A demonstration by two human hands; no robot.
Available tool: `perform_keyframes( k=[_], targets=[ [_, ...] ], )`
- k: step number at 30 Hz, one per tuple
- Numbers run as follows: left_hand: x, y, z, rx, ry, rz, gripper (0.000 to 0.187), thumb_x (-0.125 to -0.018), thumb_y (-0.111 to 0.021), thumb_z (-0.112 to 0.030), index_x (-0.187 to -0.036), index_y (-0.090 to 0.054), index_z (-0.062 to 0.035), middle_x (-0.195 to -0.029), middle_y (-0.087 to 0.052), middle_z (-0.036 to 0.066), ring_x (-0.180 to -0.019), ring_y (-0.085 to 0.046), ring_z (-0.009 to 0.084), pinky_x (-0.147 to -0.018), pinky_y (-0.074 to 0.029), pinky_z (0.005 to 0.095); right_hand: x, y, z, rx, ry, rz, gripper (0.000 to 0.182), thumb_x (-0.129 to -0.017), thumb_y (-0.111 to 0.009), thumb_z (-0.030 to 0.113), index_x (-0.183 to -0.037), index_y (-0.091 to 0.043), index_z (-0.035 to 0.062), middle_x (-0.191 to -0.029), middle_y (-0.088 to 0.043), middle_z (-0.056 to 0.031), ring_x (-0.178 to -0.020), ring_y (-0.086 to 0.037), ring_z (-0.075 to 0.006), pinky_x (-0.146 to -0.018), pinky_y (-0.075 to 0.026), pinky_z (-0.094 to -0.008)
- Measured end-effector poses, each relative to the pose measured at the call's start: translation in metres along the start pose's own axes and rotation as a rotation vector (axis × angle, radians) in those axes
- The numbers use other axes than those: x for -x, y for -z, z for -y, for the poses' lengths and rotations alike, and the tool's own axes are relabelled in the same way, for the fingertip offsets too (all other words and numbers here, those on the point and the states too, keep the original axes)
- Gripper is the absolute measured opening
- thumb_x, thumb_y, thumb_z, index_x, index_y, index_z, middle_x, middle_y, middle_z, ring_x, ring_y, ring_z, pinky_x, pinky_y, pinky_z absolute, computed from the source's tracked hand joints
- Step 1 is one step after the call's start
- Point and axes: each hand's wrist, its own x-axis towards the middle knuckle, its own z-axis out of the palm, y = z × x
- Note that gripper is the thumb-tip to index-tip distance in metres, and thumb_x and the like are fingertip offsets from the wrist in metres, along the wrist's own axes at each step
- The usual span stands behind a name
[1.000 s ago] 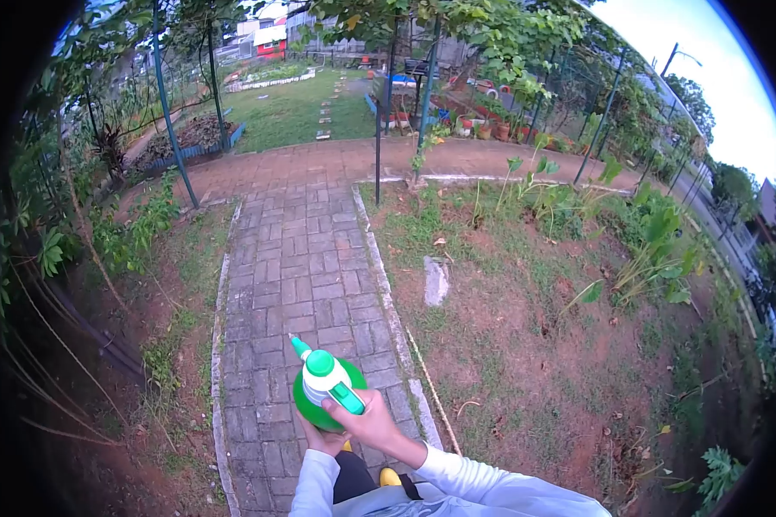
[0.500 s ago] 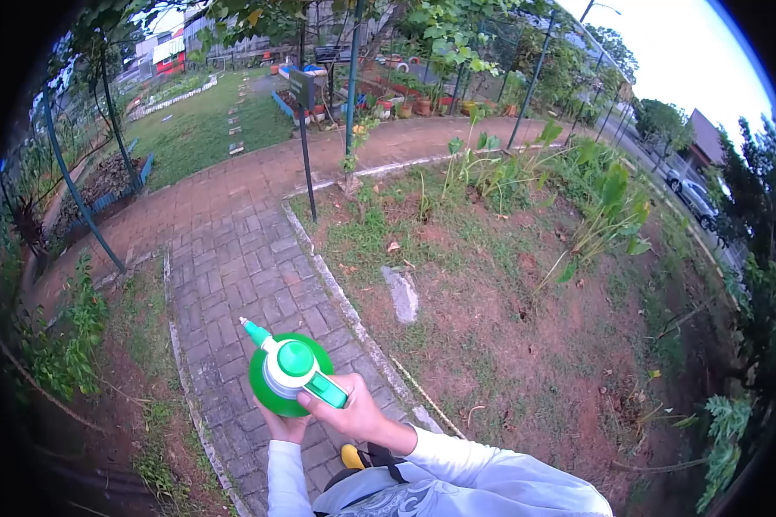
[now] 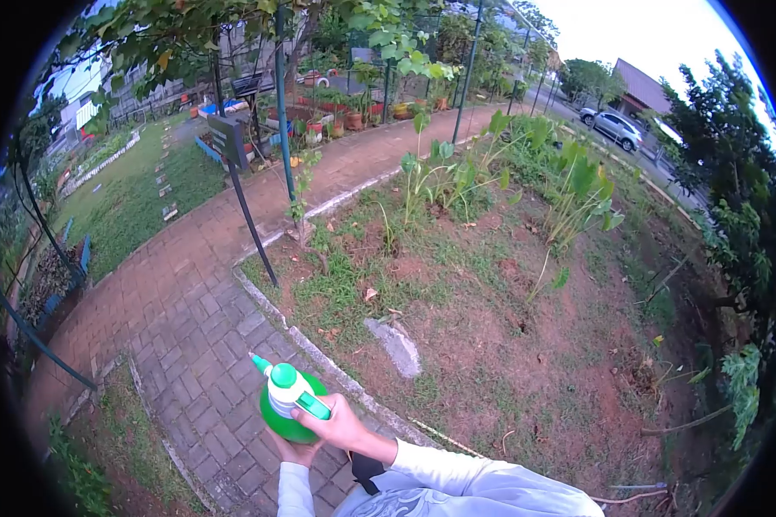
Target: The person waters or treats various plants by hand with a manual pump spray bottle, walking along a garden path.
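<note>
A green pressure spray bottle (image 3: 276,422) with a white collar, a round green pump knob and a green nozzle is held in front of me, over the paved path. My right hand (image 3: 343,431) is closed round its handle, near the green trigger. Beneath the bottle, my left hand (image 3: 297,450) supports its lower part; some of those fingers are hidden behind the bottle. The nozzle points forward and to the left.
Grey pavers (image 3: 198,379) with a concrete curb (image 3: 345,376) lead to a reddish brick path (image 3: 181,250). A dark signpost (image 3: 250,220) stands at the corner. Leafy plants (image 3: 578,198) grow in the bed to the right, beside a flat stone slab (image 3: 394,346).
My view has turned rightward and the signpost looks closer. The spray bottle stays in both hands, sitting slightly lower in view and seen more from its side.
</note>
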Motion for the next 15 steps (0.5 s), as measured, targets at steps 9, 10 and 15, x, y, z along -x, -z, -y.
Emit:
perform_keyframes(
  k=[9,10,15],
  targets=[
    [-0.133,-0.042,-0.107,0.023,-0.045,0.087,0.068,-0.075,-0.033,-0.065,-0.122,-0.036,-0.0161,-0.117,-0.045,0.004,-0.104,-0.047,0.0212,-0.081,-0.043,0.0416,-0.166,0.0,0.011,0.055,-0.09,0.043,0.023,-0.078,-0.06,0.022,-0.081,-0.061,-0.0005,-0.065,-0.058,0.0018,-0.062,-0.05,-0.0029,-0.056,-0.043,-0.0222],
    [-0.157,-0.027,-0.115,-0.04,-0.005,0.058,0.072,-0.072,-0.029,-0.07,-0.122,-0.036,-0.0187,-0.117,-0.045,0.003,-0.102,-0.047,0.021,-0.075,-0.045,0.0432,-0.182,-0.001,-0.002,0.055,-0.093,0.037,0.023,-0.078,-0.06,0.022,-0.081,-0.061,-0.0005,-0.065,-0.058,0.0018,-0.062,-0.05,-0.0029,-0.056,-0.043,-0.0222],
    [-0.235,0.0,-0.133,-0.115,0.358,-0.057,0.078,-0.068,-0.022,-0.075,-0.125,-0.032,-0.0215,-0.125,-0.038,0.006,-0.11,-0.04,0.028,-0.082,-0.037,0.0528,-0.253,0.002,-0.061,0.1,-0.101,-0.341,0.023,-0.076,-0.061,0.022,-0.078,-0.061,-0.0013,-0.067,-0.059,-0.0002,-0.061,-0.051,-0.0044,-0.054,-0.042,-0.0206]
  ],
)
